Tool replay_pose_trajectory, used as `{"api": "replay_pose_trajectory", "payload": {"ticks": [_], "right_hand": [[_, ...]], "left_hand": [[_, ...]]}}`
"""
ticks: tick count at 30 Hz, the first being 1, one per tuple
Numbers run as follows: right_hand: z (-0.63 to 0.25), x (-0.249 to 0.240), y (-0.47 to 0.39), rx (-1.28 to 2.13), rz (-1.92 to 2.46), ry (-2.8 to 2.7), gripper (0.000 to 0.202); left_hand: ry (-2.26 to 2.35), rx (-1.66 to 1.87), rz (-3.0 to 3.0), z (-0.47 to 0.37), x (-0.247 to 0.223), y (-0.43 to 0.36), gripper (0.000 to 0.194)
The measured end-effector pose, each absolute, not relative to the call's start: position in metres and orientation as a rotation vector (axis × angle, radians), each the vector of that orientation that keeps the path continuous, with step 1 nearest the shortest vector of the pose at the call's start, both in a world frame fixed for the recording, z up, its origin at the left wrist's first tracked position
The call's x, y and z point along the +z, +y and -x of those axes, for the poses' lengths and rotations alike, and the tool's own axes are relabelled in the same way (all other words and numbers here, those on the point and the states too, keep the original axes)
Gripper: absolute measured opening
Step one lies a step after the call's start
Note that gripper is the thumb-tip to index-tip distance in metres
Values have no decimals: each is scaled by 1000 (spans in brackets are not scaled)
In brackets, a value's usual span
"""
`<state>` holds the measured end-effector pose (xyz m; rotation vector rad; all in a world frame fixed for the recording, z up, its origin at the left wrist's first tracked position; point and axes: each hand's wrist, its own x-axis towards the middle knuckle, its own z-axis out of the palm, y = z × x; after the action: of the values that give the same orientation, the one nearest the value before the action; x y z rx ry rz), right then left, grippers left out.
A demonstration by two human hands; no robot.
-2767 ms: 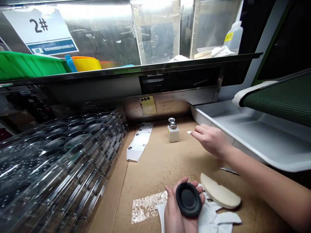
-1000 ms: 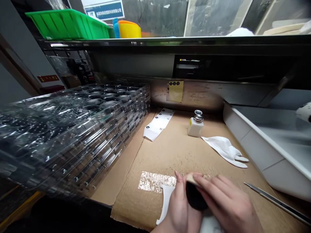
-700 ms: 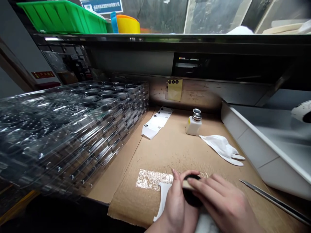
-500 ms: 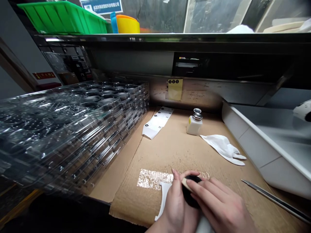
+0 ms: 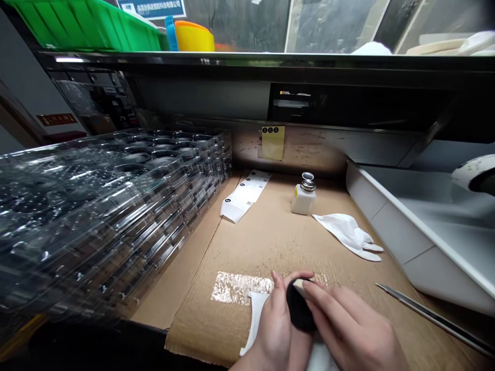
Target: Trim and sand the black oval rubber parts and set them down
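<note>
Low in the view, my left hand (image 5: 279,322) is closed around a round black object (image 5: 299,308), its thumb along the near left side. My right hand (image 5: 353,322) pinches a small pale piece (image 5: 299,286) and presses it against the black object's upper rim. White cloth (image 5: 257,315) shows beside my left wrist, partly hidden. Beneath both hands lies brown cardboard (image 5: 247,247) with a strip of shiny clear tape (image 5: 237,287).
Clear plastic trays (image 5: 154,206) are stacked at left. Behind the hands stand a white bottle with metal top (image 5: 303,198) and a label strip (image 5: 247,193). A white glove (image 5: 350,234), tweezers (image 5: 425,312) and a large white bin (image 5: 410,232) are at right.
The scene has shifted slightly left in the view. The pale piece has moved a little along the black object's rim, and more of the black face shows.
</note>
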<state>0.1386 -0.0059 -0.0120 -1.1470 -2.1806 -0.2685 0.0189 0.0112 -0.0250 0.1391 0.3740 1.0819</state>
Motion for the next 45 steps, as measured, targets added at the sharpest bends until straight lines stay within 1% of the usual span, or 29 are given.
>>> {"api": "replay_pose_trajectory", "payload": {"ticks": [4, 7, 9, 12, 14, 16, 18, 20, 28, 32, 35, 38, 41, 43, 45], "right_hand": [[-114, -11, 7, -362, 1207, -2062, 27], [-117, 4, 15, -180, 1258, -1966, 19], [-134, 14, 17, -44, 1335, -1841, 20], [-170, 23, 14, -16, 1456, -1683, 26], [-189, 25, 12, -41, 1380, -1853, 21], [-193, 25, 8, -65, 1223, -2142, 20], [-185, 24, 6, -68, 1097, -2348, 21], [-174, 23, 6, -63, 1055, -2425, 22], [-174, 26, 11, 29, 1018, -2457, 20], [-165, 23, 7, 18, 1023, -2444, 22], [-176, 21, 8, 39, 1026, -2439, 20], [-207, 22, 10, -61, 1079, -2429, 23], [-230, 22, 6, -176, 1205, -2262, 28], [-230, 19, 1, -203, 1234, -2189, 29], [-220, 16, -5, -205, 1165, -2246, 29]], "left_hand": [[360, 1116, -143, -20, -22, 11, 48], [359, 1108, -138, -20, -21, 10, 47], [380, 1081, -147, -19, -22, 11, 51], [421, 1028, -169, -17, -23, 12, 60], [448, 1018, -177, -17, -23, 13, 61], [469, 1003, -181, -17, -23, 12, 58], [487, 1002, -196, -18, -23, 12, 53], [501, 1020, -228, -18, -23, 11, 52], [558, 1023, -308, -19, -16, 8, 49], [601, 1024, -327, -19, -12, 7, 53], [597, 999, -331, -19, -11, 7, 54], [605, 964, -340, -19, -13, 8, 59], [598, 990, -340, -19, -14, 8, 62], [576, 1006, -326, -19, -13, 8, 60], [558, 1008, -316, -19, -12, 7, 55]]}}
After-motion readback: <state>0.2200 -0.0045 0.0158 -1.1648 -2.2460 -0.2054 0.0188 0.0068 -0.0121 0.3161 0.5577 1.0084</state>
